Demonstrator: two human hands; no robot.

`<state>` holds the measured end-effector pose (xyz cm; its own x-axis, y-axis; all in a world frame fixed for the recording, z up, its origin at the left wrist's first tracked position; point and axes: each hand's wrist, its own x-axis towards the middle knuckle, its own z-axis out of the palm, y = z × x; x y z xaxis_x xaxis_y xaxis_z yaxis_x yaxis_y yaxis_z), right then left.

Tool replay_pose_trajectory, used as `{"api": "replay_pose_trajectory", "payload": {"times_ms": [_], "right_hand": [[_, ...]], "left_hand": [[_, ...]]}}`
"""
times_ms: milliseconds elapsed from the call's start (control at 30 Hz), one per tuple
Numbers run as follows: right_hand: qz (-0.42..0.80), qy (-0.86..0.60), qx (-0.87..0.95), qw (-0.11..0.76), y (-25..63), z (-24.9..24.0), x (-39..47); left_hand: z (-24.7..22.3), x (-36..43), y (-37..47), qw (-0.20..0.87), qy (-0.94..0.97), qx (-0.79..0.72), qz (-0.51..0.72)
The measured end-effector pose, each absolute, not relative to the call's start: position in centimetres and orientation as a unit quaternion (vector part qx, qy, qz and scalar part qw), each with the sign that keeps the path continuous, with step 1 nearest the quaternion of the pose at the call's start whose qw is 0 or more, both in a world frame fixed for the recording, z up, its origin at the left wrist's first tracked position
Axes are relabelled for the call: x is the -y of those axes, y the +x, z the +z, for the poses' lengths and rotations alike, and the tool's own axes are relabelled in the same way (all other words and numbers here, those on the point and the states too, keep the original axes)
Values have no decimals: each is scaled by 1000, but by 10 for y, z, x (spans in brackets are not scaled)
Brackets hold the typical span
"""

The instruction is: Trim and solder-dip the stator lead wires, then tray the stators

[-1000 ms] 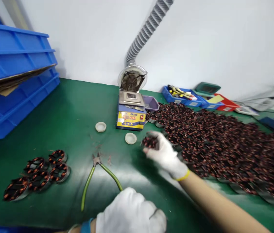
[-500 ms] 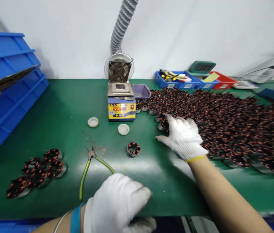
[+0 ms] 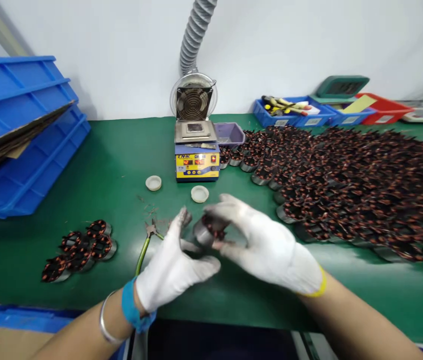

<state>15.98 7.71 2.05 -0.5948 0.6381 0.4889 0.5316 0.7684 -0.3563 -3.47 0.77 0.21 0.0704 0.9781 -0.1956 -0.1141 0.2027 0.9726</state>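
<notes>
My right hand (image 3: 267, 247), in a white knit glove, grips a motor stator (image 3: 203, 233) with dark windings and a grey metal ring, tilted and blurred. My left hand (image 3: 177, 265), also gloved, is just left of it with thumb and fingers spread, holding nothing. Behind the left hand lie green-handled cutting pliers (image 3: 143, 256), partly covered by it. Several finished-looking coil stators (image 3: 80, 252) sit in a cluster at the left. A large mass of similar stators (image 3: 346, 185) covers the right side of the table.
A yellow-and-blue solder pot (image 3: 197, 162) with a fan and hose stands at the back. Two small white dishes (image 3: 200, 194) are before it. A purple tray (image 3: 230, 134), a blue tool bin (image 3: 282, 119) and a red bin (image 3: 387, 112) line the back. Stacked blue crates (image 3: 27, 115) stand left.
My right hand has come left from the stator mass and now holds a stator. My left hand has risen from the front edge and spread open. The view has shifted slightly.
</notes>
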Motion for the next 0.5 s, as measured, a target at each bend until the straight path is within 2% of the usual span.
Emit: {"api": "replay_pose_trajectory", "payload": {"times_ms": [67,200,500], "right_hand": [[118,-239,897,353,144,18,-65],[97,-235,855,452,131,2,-64],[56,-225,858,458,129,3,-64]], "left_hand": [[5,-14,-35,639,412,-445,473],[6,-19,-37,617,381,-494,480],[-3,-13,-39,646,272,-433,566]]}}
